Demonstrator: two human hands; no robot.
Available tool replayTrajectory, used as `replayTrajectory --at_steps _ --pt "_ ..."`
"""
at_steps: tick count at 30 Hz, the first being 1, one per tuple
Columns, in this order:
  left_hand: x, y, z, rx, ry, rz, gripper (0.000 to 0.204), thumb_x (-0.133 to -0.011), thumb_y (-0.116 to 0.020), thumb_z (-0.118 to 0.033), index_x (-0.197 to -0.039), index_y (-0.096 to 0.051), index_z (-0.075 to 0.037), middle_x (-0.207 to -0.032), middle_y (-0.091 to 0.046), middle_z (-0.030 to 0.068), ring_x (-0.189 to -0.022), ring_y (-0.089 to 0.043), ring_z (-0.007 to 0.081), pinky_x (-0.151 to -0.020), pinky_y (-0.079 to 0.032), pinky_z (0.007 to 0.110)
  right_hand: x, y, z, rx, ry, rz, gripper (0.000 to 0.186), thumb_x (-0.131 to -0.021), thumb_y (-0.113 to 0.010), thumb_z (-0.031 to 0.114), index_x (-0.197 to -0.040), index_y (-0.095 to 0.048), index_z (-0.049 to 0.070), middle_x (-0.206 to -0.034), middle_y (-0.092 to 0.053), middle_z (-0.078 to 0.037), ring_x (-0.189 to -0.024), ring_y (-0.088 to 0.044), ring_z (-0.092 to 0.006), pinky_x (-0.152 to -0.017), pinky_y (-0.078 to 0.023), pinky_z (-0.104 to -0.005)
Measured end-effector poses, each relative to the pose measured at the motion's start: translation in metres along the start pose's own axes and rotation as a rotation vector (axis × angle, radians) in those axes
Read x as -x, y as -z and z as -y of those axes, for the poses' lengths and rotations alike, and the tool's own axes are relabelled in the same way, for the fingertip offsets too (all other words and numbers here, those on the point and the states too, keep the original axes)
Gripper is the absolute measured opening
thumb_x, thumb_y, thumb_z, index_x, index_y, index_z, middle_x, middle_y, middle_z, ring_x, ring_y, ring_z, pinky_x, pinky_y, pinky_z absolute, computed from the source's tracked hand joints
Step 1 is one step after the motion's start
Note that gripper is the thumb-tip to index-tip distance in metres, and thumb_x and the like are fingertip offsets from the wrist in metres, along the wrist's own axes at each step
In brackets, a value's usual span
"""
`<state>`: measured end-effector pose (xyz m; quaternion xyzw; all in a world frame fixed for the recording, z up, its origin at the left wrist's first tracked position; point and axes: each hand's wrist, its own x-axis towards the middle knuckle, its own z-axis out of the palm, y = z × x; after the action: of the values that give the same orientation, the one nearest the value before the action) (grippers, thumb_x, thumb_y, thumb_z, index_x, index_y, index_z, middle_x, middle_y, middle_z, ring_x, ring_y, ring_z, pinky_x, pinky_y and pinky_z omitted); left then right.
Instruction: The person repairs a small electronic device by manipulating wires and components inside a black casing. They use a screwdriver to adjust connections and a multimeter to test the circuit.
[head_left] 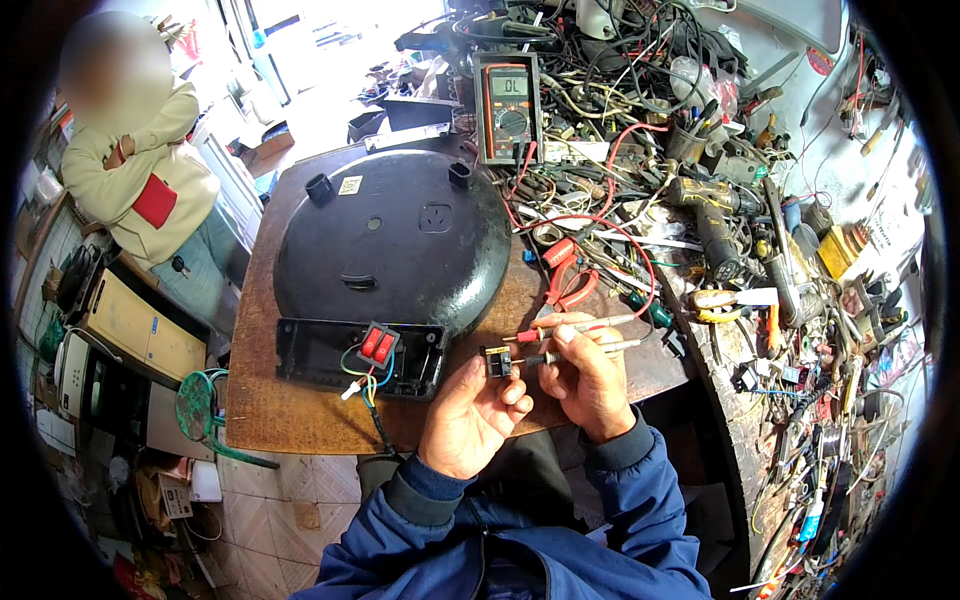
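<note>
My left hand [462, 425] pinches a small black switch [497, 364] with metal terminals between thumb and fingers, above the table's front edge. In my right hand [592, 380] are two meter probes, a red probe [526, 337] and a black probe [545, 358], their tips pointing at the switch. Whether both tips touch its terminals is too small to tell. The multimeter [508, 108] stands at the far end, its screen lit. Left of my hands, a red double rocker switch [378, 344] with several coloured wires sits at an open black housing [300, 352].
A large round black appliance body [400, 240] lies on the wooden table [330, 428] behind the housing. Red-handled pliers [570, 285] lie near my right hand. Tools, a drill [712, 225] and tangled cables crowd the right side. A person [140, 170] stands at the far left.
</note>
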<state>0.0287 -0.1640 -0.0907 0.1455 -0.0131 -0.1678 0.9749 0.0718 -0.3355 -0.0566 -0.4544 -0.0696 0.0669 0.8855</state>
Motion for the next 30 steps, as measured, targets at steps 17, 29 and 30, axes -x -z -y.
replayTrajectory --at_steps 17,29,30 --pt "0.002 -0.003 0.0 -0.011 -0.006 0.002 0.032 -0.111 -0.053 -0.03 -0.125 -0.067 -0.005 -0.115 -0.069 0.0143 -0.093 -0.058 0.0217 -0.09 -0.049 0.04 0.001 0.001 -0.001 -0.032 0.003 0.018 0.026 -0.099 -0.065 0.017 -0.107 -0.068 -0.008 -0.081 -0.069 -0.012 -0.048 -0.048 -0.0108 -0.042 -0.038 -0.0249" --pt "0.004 -0.002 0.001 -0.008 0.028 -0.025 0.033 -0.11 -0.056 -0.031 -0.125 -0.065 -0.002 -0.109 -0.068 0.0091 -0.095 -0.06 0.0195 -0.095 -0.051 0.041 0.006 0.0 0.002 -0.006 0.018 0.01 0.023 -0.098 -0.065 0.016 -0.105 -0.068 -0.006 -0.072 -0.059 -0.006 -0.047 -0.05 -0.0134 -0.043 -0.041 -0.0284" --pt "0.003 -0.002 0.001 -0.013 0.023 -0.019 0.033 -0.11 -0.055 -0.031 -0.125 -0.066 -0.003 -0.11 -0.069 0.0102 -0.095 -0.06 0.0205 -0.094 -0.051 0.041 0.005 -0.001 0.003 -0.008 0.025 0.009 0.022 -0.098 -0.065 0.015 -0.106 -0.068 -0.006 -0.072 -0.059 -0.006 -0.047 -0.05 -0.0131 -0.043 -0.041 -0.0283"
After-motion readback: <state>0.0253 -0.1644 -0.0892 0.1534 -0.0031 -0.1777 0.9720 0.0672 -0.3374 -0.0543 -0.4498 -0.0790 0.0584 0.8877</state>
